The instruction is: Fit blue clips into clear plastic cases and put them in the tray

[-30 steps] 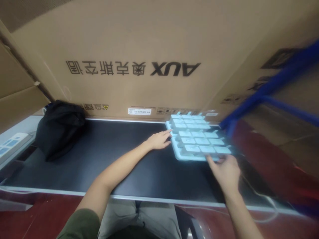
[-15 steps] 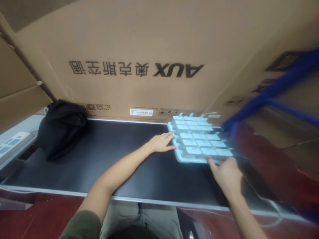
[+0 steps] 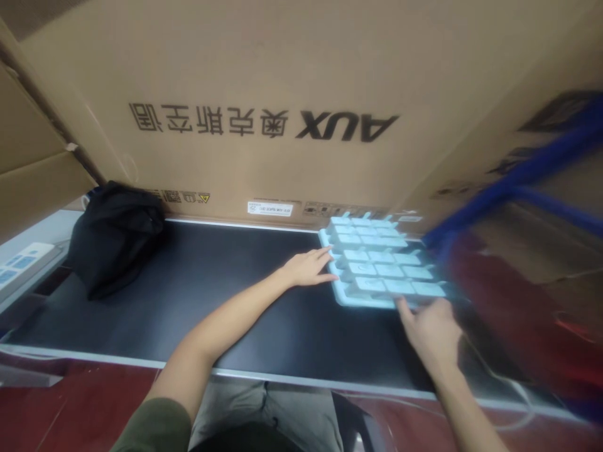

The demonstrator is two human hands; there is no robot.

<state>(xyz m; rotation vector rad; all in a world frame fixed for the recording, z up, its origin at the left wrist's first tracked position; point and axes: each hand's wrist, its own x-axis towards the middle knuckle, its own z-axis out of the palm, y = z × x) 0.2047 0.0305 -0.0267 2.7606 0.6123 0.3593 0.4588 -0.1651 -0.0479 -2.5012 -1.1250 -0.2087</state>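
Observation:
A light blue tray filled with rows of pale blue-white rectangular blocks lies on the black table top at the right. My left hand rests flat on the table with its fingers stretched out, the fingertips touching the tray's left edge. My right hand is at the tray's near right corner, fingers curled on its front edge, thumb pointing up at the rim.
A big cardboard box printed AUX upside down stands along the table's back. A black bag lies at the back left, a white power strip further left. A blue metal frame rises at the right.
The view has shifted slightly. Both hands stay at the tray's edges and the tray has hardly moved.

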